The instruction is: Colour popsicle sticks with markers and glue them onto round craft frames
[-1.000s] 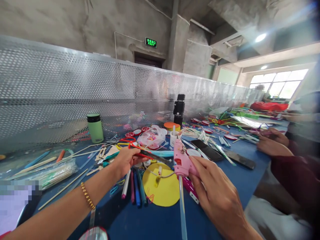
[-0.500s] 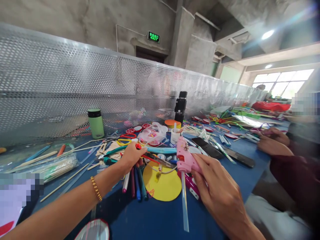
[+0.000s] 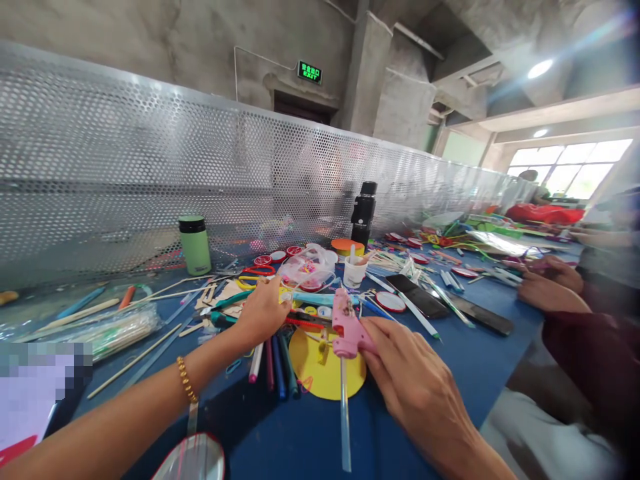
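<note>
My right hand (image 3: 400, 373) is closed around a pink glue gun (image 3: 346, 325) with a clear glue stick (image 3: 345, 420) sticking out of its back toward me. The gun hovers over a yellow paper disc (image 3: 327, 370) on the blue table (image 3: 425, 353). My left hand (image 3: 263, 311), with a bead bracelet on its wrist, is closed on red-handled scissors (image 3: 307, 322) lying just beyond the disc. Several coloured marker pens (image 3: 274, 363) lie under my left hand.
A green flask (image 3: 195, 245) and a black bottle (image 3: 363, 213) stand by the perforated metal screen (image 3: 150, 167). A clear bag of small parts (image 3: 306, 269), a white cup (image 3: 355, 270), two phones (image 3: 417, 295), sticks and a straw bag (image 3: 115, 331) litter the table. Another person's hands (image 3: 547, 293) work at right.
My right hand has brought the glue gun left and lower, over the yellow disc. My left hand has lowered the scissors toward the table and shifted slightly right.
</note>
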Demonstrator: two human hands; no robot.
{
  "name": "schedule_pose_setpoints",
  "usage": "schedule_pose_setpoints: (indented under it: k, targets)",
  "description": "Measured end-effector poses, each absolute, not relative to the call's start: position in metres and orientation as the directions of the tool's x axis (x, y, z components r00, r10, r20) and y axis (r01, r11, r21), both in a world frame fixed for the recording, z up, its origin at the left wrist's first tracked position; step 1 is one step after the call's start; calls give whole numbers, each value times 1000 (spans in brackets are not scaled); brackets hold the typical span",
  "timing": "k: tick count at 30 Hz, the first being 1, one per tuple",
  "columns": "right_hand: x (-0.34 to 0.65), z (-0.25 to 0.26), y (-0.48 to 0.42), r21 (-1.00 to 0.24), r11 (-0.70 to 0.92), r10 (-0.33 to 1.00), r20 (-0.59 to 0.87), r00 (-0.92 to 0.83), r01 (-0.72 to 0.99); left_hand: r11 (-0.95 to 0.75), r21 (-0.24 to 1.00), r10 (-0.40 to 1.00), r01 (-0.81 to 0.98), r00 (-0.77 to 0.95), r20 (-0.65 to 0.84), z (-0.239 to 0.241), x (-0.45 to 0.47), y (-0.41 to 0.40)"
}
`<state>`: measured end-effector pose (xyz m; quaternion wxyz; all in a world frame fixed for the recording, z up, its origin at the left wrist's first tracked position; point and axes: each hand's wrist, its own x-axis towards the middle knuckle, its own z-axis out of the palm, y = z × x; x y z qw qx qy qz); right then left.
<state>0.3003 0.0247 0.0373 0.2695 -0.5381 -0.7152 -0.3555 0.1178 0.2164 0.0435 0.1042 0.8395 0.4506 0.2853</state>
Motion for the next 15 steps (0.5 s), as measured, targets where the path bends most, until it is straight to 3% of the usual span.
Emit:
schedule_pose_setpoints:
  k: [5,15]
  targets:
    - [292,30,30,240,207,639,701,-317,949,-701,363,704,614,514,490,54,92,197]
    - [287,19,39,232,156,746,609,-268,960,-741,429,670,517,612,420,60,26,147]
